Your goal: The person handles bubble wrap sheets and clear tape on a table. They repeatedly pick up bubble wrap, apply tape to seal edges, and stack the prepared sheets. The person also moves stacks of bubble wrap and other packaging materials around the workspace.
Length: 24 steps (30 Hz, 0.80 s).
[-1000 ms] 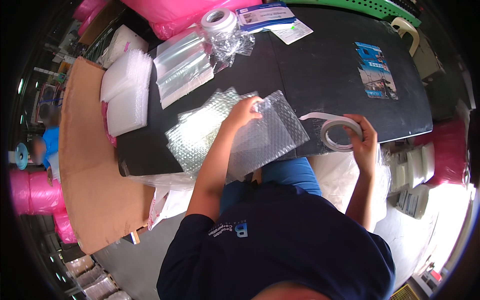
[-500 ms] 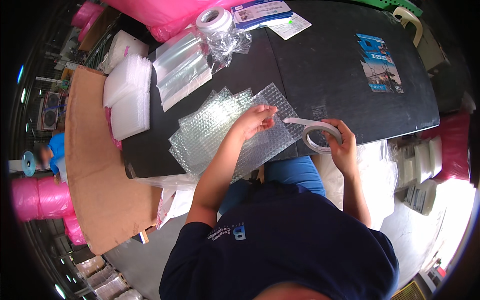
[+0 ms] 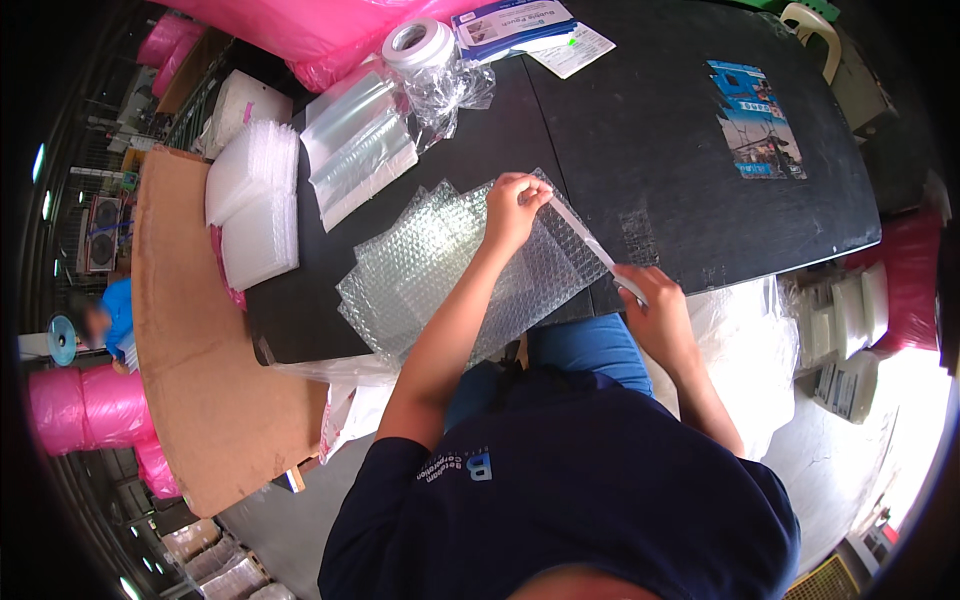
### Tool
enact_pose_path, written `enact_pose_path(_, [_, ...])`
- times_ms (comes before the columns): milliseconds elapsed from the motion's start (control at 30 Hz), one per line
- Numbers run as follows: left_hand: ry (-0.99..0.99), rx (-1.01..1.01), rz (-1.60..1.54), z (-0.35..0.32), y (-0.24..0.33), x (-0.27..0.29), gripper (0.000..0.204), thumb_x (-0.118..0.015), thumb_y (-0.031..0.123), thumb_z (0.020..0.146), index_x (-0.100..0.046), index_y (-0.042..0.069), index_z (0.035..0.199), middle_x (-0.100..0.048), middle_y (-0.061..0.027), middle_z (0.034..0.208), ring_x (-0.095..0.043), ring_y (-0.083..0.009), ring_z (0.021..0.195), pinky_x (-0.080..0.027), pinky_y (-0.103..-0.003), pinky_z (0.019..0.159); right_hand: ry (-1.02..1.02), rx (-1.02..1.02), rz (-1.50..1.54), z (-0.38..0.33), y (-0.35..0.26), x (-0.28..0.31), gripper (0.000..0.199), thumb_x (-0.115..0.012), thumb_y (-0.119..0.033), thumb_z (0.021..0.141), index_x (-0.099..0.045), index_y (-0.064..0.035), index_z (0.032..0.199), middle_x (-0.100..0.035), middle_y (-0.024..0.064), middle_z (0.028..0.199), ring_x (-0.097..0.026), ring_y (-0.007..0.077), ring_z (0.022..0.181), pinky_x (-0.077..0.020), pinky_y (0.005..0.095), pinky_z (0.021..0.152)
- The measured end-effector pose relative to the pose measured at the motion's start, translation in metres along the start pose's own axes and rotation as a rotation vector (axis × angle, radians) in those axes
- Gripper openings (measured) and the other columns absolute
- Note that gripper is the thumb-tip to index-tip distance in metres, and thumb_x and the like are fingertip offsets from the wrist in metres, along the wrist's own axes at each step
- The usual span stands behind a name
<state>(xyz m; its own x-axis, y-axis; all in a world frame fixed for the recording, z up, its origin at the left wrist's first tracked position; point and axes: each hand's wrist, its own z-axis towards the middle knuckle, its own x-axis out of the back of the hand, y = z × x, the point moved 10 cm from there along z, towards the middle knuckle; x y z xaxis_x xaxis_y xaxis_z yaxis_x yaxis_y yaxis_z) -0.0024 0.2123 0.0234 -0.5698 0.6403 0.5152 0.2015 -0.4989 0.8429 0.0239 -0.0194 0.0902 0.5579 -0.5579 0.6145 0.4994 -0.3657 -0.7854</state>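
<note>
My left hand [image 3: 512, 208] pinches the free end of a strip of clear tape [image 3: 585, 237] over the far corner of a stack of bubble wrap sheets [image 3: 450, 270] on the black table [image 3: 640, 140]. The strip runs tight down to my right hand [image 3: 655, 315] at the table's near edge. That hand grips the tape roll, which is mostly hidden inside it. The bubble wrap lies spread in several overlapping sheets under my left forearm.
A second tape roll [image 3: 420, 45] stands at the far edge beside crumpled film. Clear plastic bags [image 3: 360, 145], white foam sheets [image 3: 250, 205], a brown cardboard sheet [image 3: 195, 340], a blue leaflet [image 3: 755, 120], pink wrapped rolls [image 3: 85, 415] and white boxes [image 3: 850, 330] lie around.
My right hand has drawn the roll down toward the near edge, pulling the tape strip longer. My left hand stays on the bubble wrap's far corner with the tape end.
</note>
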Motion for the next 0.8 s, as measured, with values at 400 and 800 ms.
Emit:
enact_pose_path(400, [0.122, -0.05, 0.057, 0.016, -0.04, -0.01, 0.026, -0.06, -0.004, 0.076, -0.047, 0.003, 0.097, -0.06, -0.009, 0.07, -0.06, -0.0206, 0.061, -0.047, -0.03, 0.055, -0.243, -0.155, -0.525, -0.003, 0.032, -0.044, 0.02, -0.047, -0.009, 0.084, -0.064, -0.0072, 0.096, -0.057, 0.0155, 0.076, -0.061, 0.0321, 0.065, -0.0502, 0.0393, 0.057])
enact_pose_path(800, [0.15, 0.032, 0.135, 0.018, -0.05, -0.01, 0.035, -0.064, 0.002, 0.074, -0.039, 0.003, 0.099, -0.062, -0.01, 0.071, -0.061, -0.0275, 0.065, -0.047, -0.035, 0.059, -0.341, -0.246, -0.449, 0.008, 0.053, -0.053, 0.024, -0.055, -0.016, 0.078, -0.065, -0.0101, 0.099, -0.062, 0.0167, 0.074, -0.061, 0.0339, 0.07, -0.0485, 0.0417, 0.061])
